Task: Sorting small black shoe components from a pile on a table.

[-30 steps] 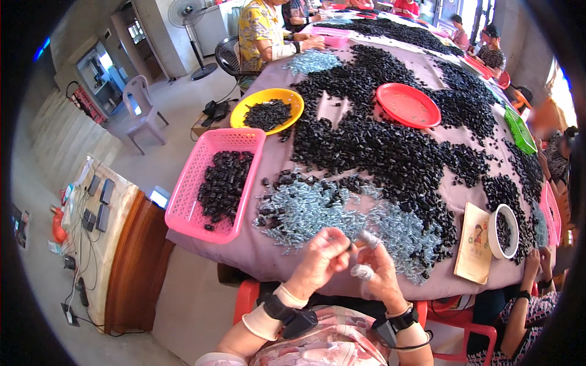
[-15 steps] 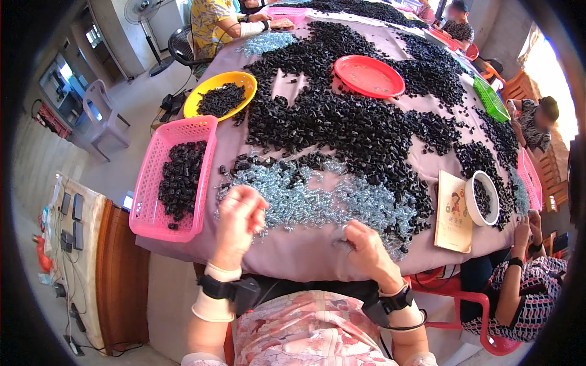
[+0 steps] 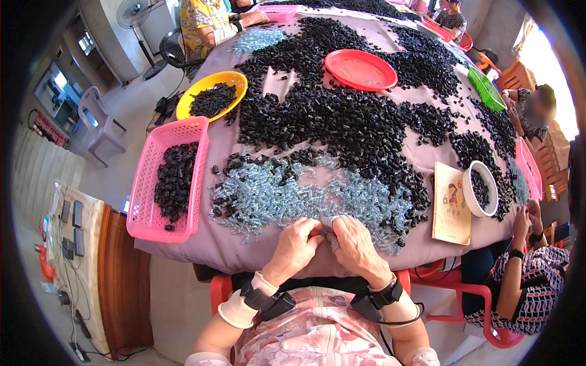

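Note:
Both of my hands meet at the near edge of the table, in front of a heap of pale blue-silver coil springs (image 3: 262,192). My left hand (image 3: 296,245) is closed in a pinch, thumb and fingertips together; what it holds is too small to make out. Beside it, nearly touching, my right hand (image 3: 360,247) is curled round a few springs, whose greyish coils show at its thumb side. Behind and among the springs spreads a broad heap of small black plastic caps (image 3: 323,119).
At left stand a pink basket (image 3: 200,177) of black parts and a yellow bowl (image 3: 242,91) of thin black pieces. A red tray (image 3: 360,70) lies among the caps. A booklet (image 3: 450,210) and a white bowl (image 3: 493,198) are at right. Co-workers sit around the table.
My left hand has come down and right from above the springs to meet my right hand. The right hand has shifted slightly left, its fingers still curled.

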`<move>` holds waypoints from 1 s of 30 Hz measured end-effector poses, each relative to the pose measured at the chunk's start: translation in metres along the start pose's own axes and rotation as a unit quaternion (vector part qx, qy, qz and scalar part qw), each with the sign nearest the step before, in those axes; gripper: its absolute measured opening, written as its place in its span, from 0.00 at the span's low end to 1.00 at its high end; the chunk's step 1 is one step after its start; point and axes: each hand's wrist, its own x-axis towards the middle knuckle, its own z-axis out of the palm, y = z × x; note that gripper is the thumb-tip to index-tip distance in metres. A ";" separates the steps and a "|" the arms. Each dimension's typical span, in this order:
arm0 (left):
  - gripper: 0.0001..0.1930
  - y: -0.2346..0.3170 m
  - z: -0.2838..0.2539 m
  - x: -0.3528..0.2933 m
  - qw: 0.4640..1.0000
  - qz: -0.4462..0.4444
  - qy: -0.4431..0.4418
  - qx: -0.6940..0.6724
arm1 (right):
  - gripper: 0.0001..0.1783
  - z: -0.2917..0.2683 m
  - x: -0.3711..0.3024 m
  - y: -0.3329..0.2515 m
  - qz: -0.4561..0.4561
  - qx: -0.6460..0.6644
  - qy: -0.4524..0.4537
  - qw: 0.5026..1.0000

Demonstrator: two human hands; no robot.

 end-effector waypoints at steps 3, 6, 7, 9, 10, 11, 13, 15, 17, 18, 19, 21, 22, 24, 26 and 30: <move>0.08 0.007 0.001 0.005 1.000 0.024 -0.003 0.016 | 0.15 0.001 -0.002 0.006 0.000 0.048 0.011 0.999; 0.07 0.007 0.004 0.006 0.998 0.035 -0.009 0.044 | 0.13 0.001 -0.001 0.007 -0.003 0.071 0.034 0.997; 0.06 0.007 0.004 0.007 0.997 0.043 -0.011 0.069 | 0.13 0.002 -0.001 0.007 -0.003 0.071 0.034 0.997; 0.05 0.008 0.007 0.006 0.996 0.038 -0.008 0.082 | 0.16 0.002 -0.001 0.008 -0.009 0.067 0.032 0.997; 0.05 0.008 0.007 0.006 0.995 0.032 -0.005 0.095 | 0.16 0.002 0.000 0.008 -0.010 0.067 0.033 0.997; 0.05 0.008 0.007 0.006 0.995 0.034 -0.004 0.096 | 0.16 0.001 0.000 0.008 -0.008 0.057 0.035 0.998; 0.04 0.006 0.006 0.005 0.998 0.046 0.022 0.044 | 0.16 0.002 0.001 0.008 -0.009 0.046 0.039 0.998; 0.04 0.002 0.004 0.005 0.999 0.036 0.022 0.003 | 0.14 0.002 -0.001 0.010 0.000 0.074 0.038 0.997; 0.03 0.004 0.003 0.006 0.999 0.027 0.022 -0.039 | 0.13 0.002 -0.001 0.006 0.020 0.103 0.067 0.992; 0.03 0.006 0.003 0.007 0.996 -0.020 0.009 -0.084 | 0.12 0.003 0.000 0.003 0.040 0.134 0.092 0.986; 0.03 0.008 0.002 0.007 0.989 -0.067 -0.004 -0.128 | 0.12 0.004 0.001 0.001 0.039 0.134 0.093 0.986; 0.04 0.011 0.001 0.009 0.986 -0.084 -0.018 -0.143 | 0.09 0.004 0.002 -0.004 0.094 0.190 0.122 0.970; 0.06 0.012 0.000 0.009 0.982 -0.102 -0.032 -0.157 | 0.09 0.003 0.001 -0.004 0.095 0.190 0.121 0.970; 0.06 0.016 -0.002 0.010 0.984 -0.109 -0.038 -0.136 | 0.08 0.001 0.003 -0.003 0.123 0.231 0.105 0.959; 0.06 0.015 -0.001 0.012 0.986 -0.114 -0.043 -0.113 | 0.07 0.006 0.002 0.000 0.124 0.260 0.106 0.952; 0.07 0.007 0.002 0.010 0.994 -0.042 -0.028 -0.093 | 0.10 0.013 -0.003 0.009 0.143 0.277 0.093 0.946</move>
